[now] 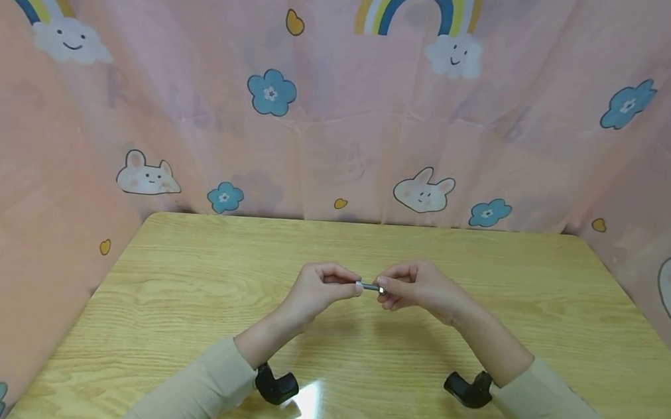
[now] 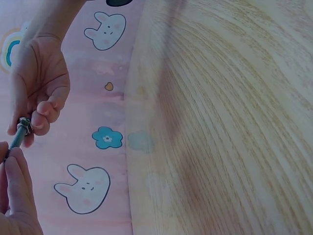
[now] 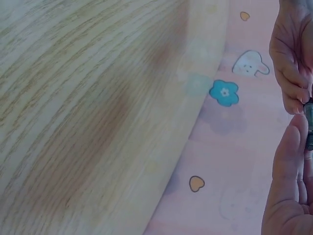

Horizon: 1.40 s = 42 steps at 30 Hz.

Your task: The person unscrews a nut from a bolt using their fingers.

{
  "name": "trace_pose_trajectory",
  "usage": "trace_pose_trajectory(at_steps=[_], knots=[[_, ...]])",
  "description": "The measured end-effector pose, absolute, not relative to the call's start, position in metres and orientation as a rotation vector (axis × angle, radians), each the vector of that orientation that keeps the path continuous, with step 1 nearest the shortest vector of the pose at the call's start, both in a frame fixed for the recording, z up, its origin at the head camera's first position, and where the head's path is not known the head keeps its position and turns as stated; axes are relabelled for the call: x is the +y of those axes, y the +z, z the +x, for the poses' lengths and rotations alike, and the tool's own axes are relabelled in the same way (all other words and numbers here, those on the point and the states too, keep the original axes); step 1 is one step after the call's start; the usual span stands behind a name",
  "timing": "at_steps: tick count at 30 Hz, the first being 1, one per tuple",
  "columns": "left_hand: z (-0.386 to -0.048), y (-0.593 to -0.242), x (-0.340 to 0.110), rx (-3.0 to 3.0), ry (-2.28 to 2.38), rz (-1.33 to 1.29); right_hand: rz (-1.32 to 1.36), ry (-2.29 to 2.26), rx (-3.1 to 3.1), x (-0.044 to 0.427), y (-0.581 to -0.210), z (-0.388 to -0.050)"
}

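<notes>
A small metal bolt (image 1: pixel 370 286) is held nearly level above the table between two hands. My left hand (image 1: pixel 320 289) pinches its left end between thumb and fingers. At its other end sits a hex nut (image 2: pixel 24 125), which the thumb and fingers of my right hand (image 1: pixel 418 287) grip. Bare thread on the bolt (image 2: pixel 17 138) shows between the two hands in the left wrist view. In the right wrist view the bolt (image 3: pixel 308 117) is dark and cut off by the frame edge. Fingertips hide both ends in part.
Beneath the hands lies a wood-grain table (image 1: pixel 198 271) with rounded far corners. A pink patterned curtain (image 1: pixel 329 149) hangs behind it and along both sides. Black wrist mounts (image 1: pixel 276 385) hang below the sleeves, and a bright glare spot lies near the front.
</notes>
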State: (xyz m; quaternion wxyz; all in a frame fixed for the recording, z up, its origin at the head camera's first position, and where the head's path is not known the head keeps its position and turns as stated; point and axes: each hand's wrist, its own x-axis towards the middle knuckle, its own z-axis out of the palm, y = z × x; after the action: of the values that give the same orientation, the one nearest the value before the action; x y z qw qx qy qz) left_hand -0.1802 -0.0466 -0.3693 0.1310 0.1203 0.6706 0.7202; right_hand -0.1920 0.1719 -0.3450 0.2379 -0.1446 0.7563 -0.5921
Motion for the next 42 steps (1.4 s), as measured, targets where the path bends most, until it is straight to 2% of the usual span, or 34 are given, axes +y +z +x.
trace_pose_trajectory(at_steps=[5,12,32,42], knots=[[-0.1791,-0.3704,-0.0473,1.927,2.103,0.359,-0.459,-1.634,2.097,0.1725,-0.3475,-0.1907],[-0.1788,-0.3707,-0.0478,1.93,2.101,0.374,-0.398,-1.632,2.043,0.1722,-0.3471,-0.1926],[-0.1791,-0.3732,-0.0441,1.913,2.097,0.374,-0.456,-1.629,2.051,0.1746,-0.3486,-0.1895],[-0.1788,-0.3716,-0.0461,1.913,2.109,0.371,-0.351,-1.665,1.954,0.1738,-0.3459,-0.1927]])
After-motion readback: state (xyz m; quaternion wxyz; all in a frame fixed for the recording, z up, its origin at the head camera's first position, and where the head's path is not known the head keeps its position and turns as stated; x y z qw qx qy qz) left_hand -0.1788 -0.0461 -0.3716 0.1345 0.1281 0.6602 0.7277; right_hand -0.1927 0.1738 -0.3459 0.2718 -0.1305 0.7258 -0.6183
